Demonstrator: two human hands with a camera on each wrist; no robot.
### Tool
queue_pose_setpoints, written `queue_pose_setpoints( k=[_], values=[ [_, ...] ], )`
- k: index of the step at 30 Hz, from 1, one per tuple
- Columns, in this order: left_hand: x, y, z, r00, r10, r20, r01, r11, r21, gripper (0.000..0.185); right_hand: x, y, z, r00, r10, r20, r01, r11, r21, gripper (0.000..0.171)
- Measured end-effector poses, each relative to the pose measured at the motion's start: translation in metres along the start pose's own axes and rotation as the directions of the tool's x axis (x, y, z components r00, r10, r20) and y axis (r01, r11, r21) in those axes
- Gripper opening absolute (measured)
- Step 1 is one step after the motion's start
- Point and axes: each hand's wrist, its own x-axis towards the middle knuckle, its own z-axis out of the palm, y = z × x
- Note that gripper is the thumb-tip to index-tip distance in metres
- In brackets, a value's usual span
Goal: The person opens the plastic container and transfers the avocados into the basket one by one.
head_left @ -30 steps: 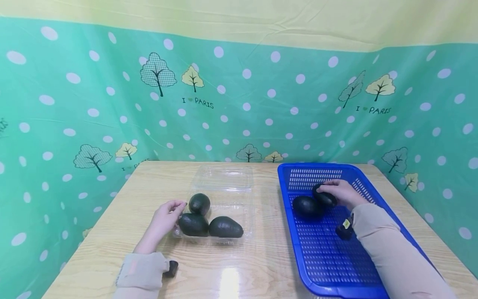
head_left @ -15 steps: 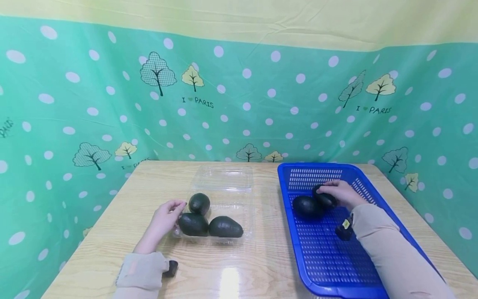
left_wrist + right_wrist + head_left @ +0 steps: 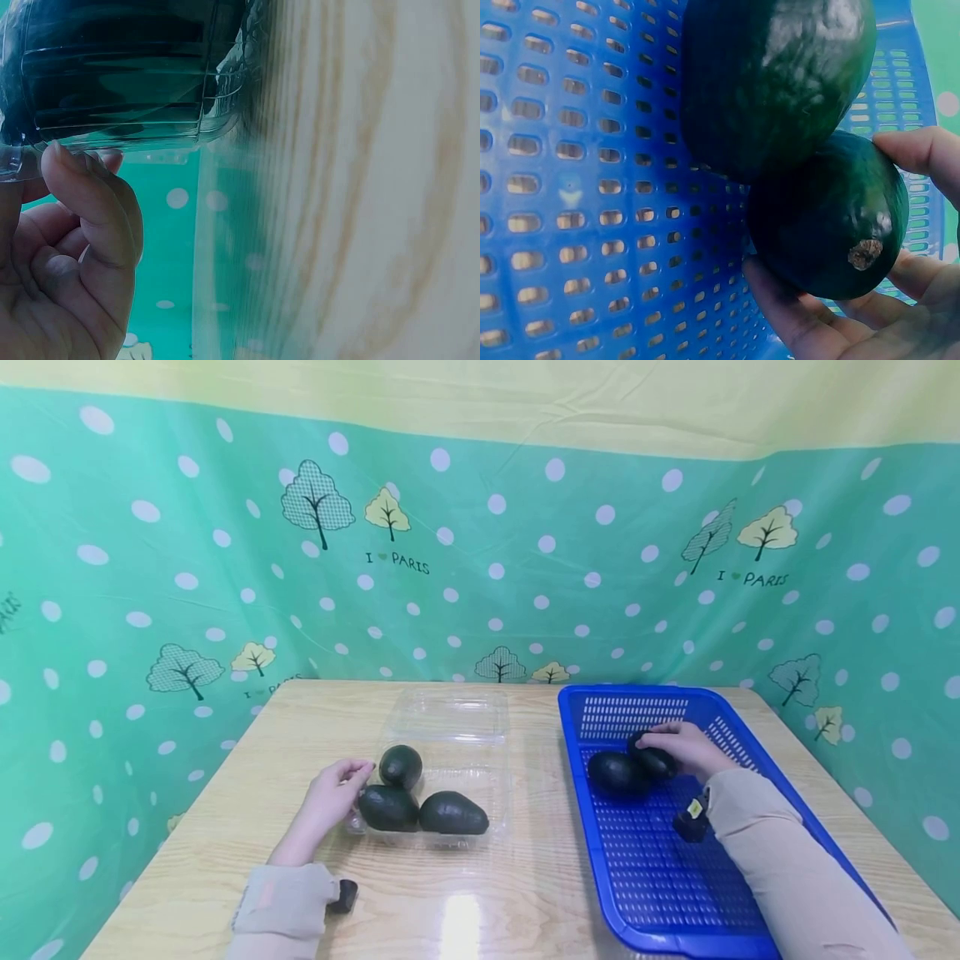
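Two dark avocados [image 3: 617,775] lay against each other in the far left part of a slotted blue plastic basket [image 3: 652,897] on the right of the table. The right hand [image 3: 690,747] grasped the farther one, the held avocado [image 3: 825,217], with digits on opposite sides of it; in the right wrist view its rough brown stem scar faced the camera, and its neighbour touched it beside the basket's perforated surface.

Well apart to the left, a clear plastic clamshell container [image 3: 486,783] stood open on the wood-grain table [image 3: 528,877], its lid [image 3: 450,714] folded back toward the patterned curtain [image 3: 495,552]. Three more avocados sat in its base: a rear avocado [image 3: 401,767], a front left avocado [image 3: 388,808] just before it, and a front right avocado [image 3: 454,813] lying on its side with the narrower end pointing right.

The left hand [image 3: 330,797] pinched the container's left rim between thumb and fingers, beside the front left avocado but apart from the fruit. Beige sleeves [image 3: 780,843] covered both forearms, and a small black device [image 3: 343,896] showed by the left wrist.
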Motion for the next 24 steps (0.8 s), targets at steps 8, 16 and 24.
queue_pose_setpoints(
  k=[8, 16, 24],
  values=[
    [0.0009, -0.0005, -0.0007, 1.000, 0.000, 0.006, 0.000, 1.000, -0.008, 0.039, -0.0001, 0.0006, -0.0006, 1.000, 0.003, 0.005, -0.003, 1.000, -0.002, 0.071],
    [-0.0004, 0.0002, -0.0014, 1.000, -0.005, 0.010, 0.005, 1.000, -0.008, 0.040, -0.0012, 0.0007, 0.0026, 1.000, 0.006, -0.028, -0.007, 0.999, -0.037, 0.070],
    [-0.0003, -0.0002, -0.0003, 1.000, -0.003, 0.012, 0.003, 1.000, -0.007, 0.041, -0.0034, -0.0023, 0.0055, 0.999, 0.002, -0.050, -0.005, 0.998, -0.057, 0.070]
  ],
)
